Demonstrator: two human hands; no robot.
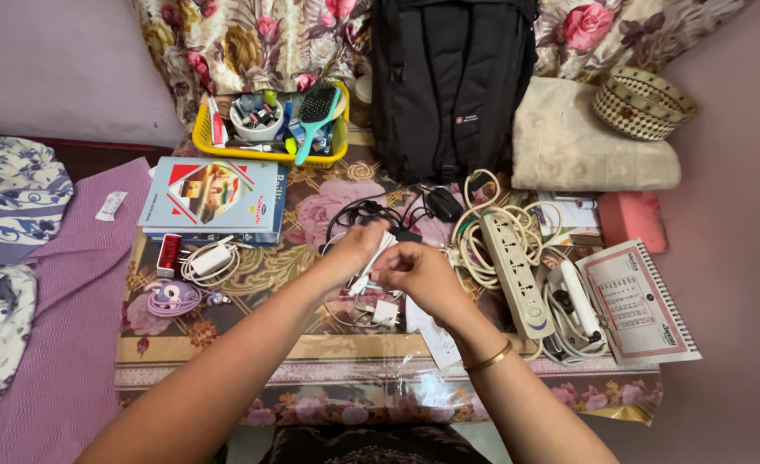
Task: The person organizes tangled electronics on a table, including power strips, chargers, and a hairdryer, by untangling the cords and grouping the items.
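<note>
Both hands meet over the middle of a low desk [225,344] covered with a flowered sheet under clear plastic. The left hand [356,249] is closed on a white cable [371,268], pinching it between thumb and fingers; the right hand [414,273], with a gold bangle [489,358] on the wrist, is also closed on the same cable just beside the left. The cable hangs down between the hands to a white plug [386,313] lying on the desk below them.

Behind the hands lies a tangle of black cables [380,212] with a black adapter [443,204]. To the right a white power strip [516,271] rests on its coiled cream cord [470,232], and further right are another white device [579,301] and a spiral calendar [642,302]. To the left sit a coiled white charger [210,260], a small red thing [168,253], a coiled purple cable [172,297] and a stack of books [215,199]. At the back stand a yellow basket [204,137] with a teal hairbrush [315,116] in it, a black backpack [449,86], a folded cream cloth [586,142], a woven bowl [642,103] and a pink block [631,219]
</note>
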